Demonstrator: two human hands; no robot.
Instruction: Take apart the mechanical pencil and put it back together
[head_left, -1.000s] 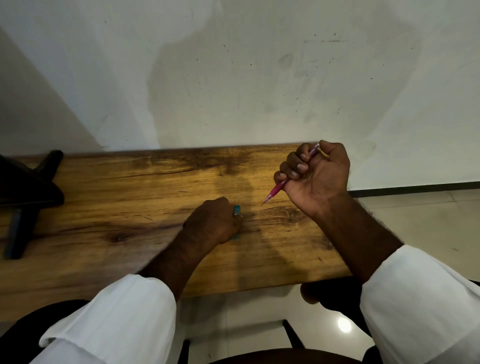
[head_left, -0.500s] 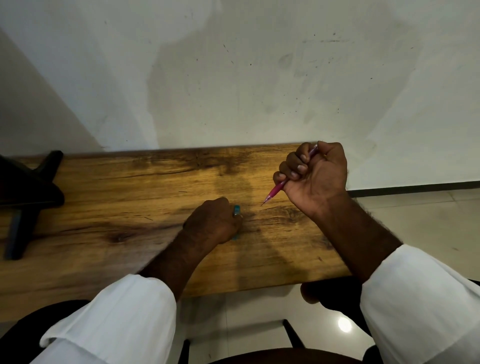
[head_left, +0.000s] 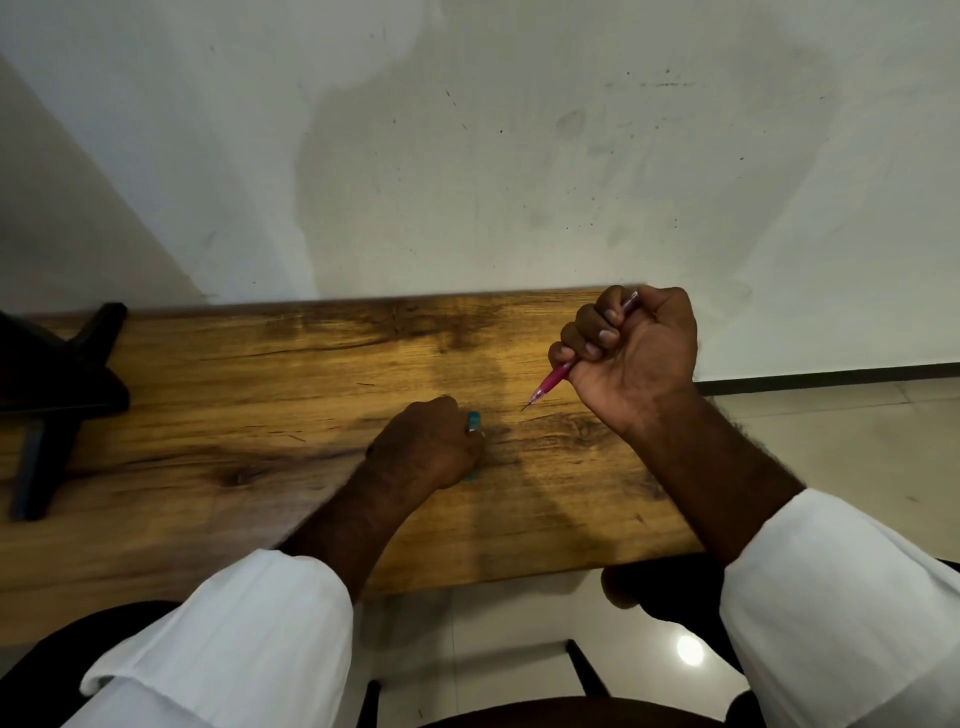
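The right hand (head_left: 631, 353), raised above the counter (head_left: 260, 415), fists around a pink pencil (head_left: 550, 384), tip down-left. The left hand (head_left: 426, 447) rests on the counter, curled over a teal piece (head_left: 474, 422).

- Pink mechanical pencil (head_left: 550, 383), centre right.
- Golden-brown wood-grain table (head_left: 260, 415), dark streaks.
- White sleeves (head_left: 831, 597), lower corners.
- Teal object (head_left: 474, 420), centre.
- Grey-stained wall (head_left: 467, 156), top.

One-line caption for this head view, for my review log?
Right hand grips a pink mechanical pencil tip-down above the wooden table; left hand rests over a teal object.
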